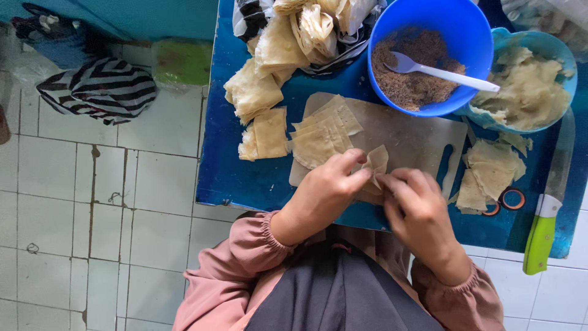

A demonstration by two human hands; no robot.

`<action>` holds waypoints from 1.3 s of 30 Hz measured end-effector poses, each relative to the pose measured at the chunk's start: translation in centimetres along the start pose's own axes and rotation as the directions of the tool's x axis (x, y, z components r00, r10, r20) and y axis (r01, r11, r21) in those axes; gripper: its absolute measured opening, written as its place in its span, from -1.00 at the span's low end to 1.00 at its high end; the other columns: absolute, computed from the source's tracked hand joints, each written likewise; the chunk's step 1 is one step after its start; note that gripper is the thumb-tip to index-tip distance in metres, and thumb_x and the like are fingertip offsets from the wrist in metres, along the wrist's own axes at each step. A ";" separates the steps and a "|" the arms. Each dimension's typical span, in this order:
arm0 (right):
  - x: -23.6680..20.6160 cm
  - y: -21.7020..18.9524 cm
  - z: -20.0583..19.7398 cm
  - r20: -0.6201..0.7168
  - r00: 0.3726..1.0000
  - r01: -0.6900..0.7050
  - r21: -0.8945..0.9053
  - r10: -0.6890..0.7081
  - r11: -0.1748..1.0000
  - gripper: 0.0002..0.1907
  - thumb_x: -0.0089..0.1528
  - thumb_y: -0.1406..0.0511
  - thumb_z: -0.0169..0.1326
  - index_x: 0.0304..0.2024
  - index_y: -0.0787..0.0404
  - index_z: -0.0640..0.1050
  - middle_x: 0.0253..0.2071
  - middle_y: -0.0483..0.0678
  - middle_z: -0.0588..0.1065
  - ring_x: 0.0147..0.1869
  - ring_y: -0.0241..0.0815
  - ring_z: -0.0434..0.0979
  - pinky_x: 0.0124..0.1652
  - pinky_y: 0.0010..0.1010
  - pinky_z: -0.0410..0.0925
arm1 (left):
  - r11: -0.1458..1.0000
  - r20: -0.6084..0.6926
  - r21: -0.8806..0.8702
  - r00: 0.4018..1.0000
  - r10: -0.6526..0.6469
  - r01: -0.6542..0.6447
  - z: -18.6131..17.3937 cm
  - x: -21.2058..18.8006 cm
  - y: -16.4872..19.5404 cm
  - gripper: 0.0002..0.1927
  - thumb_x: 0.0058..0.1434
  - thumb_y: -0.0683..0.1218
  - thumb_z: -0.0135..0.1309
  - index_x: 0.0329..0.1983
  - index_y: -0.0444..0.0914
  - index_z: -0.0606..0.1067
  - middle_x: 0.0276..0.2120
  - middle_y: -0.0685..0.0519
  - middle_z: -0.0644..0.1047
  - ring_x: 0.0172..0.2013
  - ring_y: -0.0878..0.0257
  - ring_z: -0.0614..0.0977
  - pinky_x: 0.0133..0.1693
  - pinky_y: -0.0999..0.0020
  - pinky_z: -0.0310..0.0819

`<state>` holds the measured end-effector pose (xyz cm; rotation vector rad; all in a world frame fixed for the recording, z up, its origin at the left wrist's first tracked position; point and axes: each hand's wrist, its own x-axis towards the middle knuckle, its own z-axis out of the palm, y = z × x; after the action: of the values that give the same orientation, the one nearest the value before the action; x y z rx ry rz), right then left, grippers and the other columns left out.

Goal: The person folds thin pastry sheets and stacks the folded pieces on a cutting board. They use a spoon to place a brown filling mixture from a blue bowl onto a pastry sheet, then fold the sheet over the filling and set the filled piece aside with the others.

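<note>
Pale, thin dough is what both hands pinch: the left hand (321,196) and the right hand (416,211) close their fingertips on one small folded pastry wrapper (375,165) at lower centre of the frame, just above the beige cutting board (416,138). A clean fold probably calls for light, even pressure along the edges, so the sheet does not tear. Upward lie a fan of square wrappers (321,135), a blue plastic bowl of brown crumbly filling (429,55) with a white spoon (447,72), and at lower right a green-handled knife (545,227).
</note>
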<state>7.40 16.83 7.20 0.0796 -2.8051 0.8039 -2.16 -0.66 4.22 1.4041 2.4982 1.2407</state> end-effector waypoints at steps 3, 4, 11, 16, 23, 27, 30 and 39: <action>-0.5 -0.2 -0.1 0.012 0.991 0.135 -0.185 -0.135 0.973 -0.62 0.08 0.45 0.22 -0.02 0.33 0.63 -0.15 0.07 0.52 -0.11 0.09 0.53 -0.11 -0.16 0.35 | 0.992 0.045 0.075 0.994 0.101 -0.104 -0.9 -0.2 -0.2 -0.71 0.17 -0.21 0.08 -0.02 -0.32 0.50 -0.02 -0.06 0.46 -0.12 0.09 0.56 -0.06 0.27 0.53; -0.7 -0.1 0.0 0.007 0.984 0.176 -0.255 -0.180 0.951 -0.62 0.09 0.44 0.23 -0.01 0.33 0.64 -0.16 0.05 0.53 -0.13 0.06 0.54 -0.12 -0.16 0.34 | 0.983 0.063 0.103 0.987 0.145 -0.151 -1.2 -0.2 -0.3 -0.70 0.18 -0.20 0.08 -0.01 -0.33 0.50 -0.02 -0.06 0.46 -0.13 0.11 0.56 -0.06 0.27 0.53; -0.1 0.7 2.5 -0.167 0.968 -0.165 0.139 0.188 0.976 -0.90 0.20 0.44 0.24 -0.23 0.25 0.60 -0.22 0.05 0.50 -0.12 0.06 0.51 -0.12 -0.25 0.35 | 0.944 0.094 0.211 0.967 0.237 -0.252 -1.4 0.3 -0.9 -0.75 0.13 -0.14 0.11 -0.10 -0.22 0.50 -0.07 0.00 0.48 -0.14 0.14 0.55 -0.14 0.26 0.47; 0.3 0.5 2.4 -0.202 0.972 -0.105 0.097 0.123 0.990 -0.92 0.20 0.46 0.21 -0.25 0.28 0.59 -0.22 0.06 0.52 -0.11 0.09 0.51 -0.09 -0.18 0.34 | 0.996 0.094 0.056 0.993 0.066 -0.072 0.3 1.8 -1.6 -0.86 0.19 -0.16 0.13 -0.22 -0.23 0.43 -0.26 -0.03 0.45 -0.16 0.03 0.58 -0.12 0.18 0.51; 0.8 0.5 2.2 -0.146 0.970 -0.177 0.122 0.194 0.977 -0.92 0.22 0.42 0.22 -0.26 0.25 0.56 -0.22 0.02 0.51 -0.13 0.07 0.49 -0.11 -0.18 0.31 | 0.993 0.106 0.032 0.988 0.109 -0.112 -0.3 2.3 -2.2 -0.91 0.16 -0.14 0.13 -0.28 -0.20 0.48 -0.29 -0.01 0.46 -0.19 0.04 0.58 -0.15 0.17 0.50; 0.9 0.7 1.7 -0.108 0.991 -0.076 0.063 0.082 0.995 -0.89 0.23 0.44 0.16 -0.19 0.21 0.58 -0.17 0.00 0.52 -0.06 0.07 0.48 -0.05 -0.16 0.28 | 0.970 0.123 0.089 0.969 0.214 -0.226 -1.4 2.0 -2.6 -0.89 0.15 -0.12 0.09 -0.27 -0.21 0.50 -0.25 0.01 0.47 -0.18 0.08 0.58 -0.16 0.20 0.48; 1.0 0.7 1.2 -0.075 0.995 -0.062 0.023 0.064 0.998 -0.86 0.18 0.39 0.21 -0.20 0.22 0.58 -0.18 0.02 0.52 -0.08 0.09 0.48 -0.08 -0.14 0.26 | 0.970 0.146 0.133 0.972 0.182 -0.202 -1.1 2.2 -2.8 -0.89 0.16 -0.11 0.11 -0.27 -0.22 0.50 -0.25 -0.01 0.47 -0.17 0.07 0.58 -0.16 0.19 0.48; 0.7 1.2 2.4 -0.109 0.972 -0.200 0.084 0.208 0.976 -0.88 0.24 0.36 0.23 -0.21 0.21 0.55 -0.18 0.00 0.51 -0.08 0.04 0.49 -0.03 -0.19 0.27 | 0.997 0.114 0.073 0.993 -0.003 -0.005 0.6 3.2 -2.2 -0.81 0.14 -0.10 0.15 -0.28 -0.30 0.46 -0.27 -0.10 0.47 -0.18 -0.05 0.55 -0.16 0.11 0.48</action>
<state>6.15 16.64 4.75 -0.2409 -2.7034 0.9233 -5.36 1.42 3.49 1.4480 2.4895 1.0472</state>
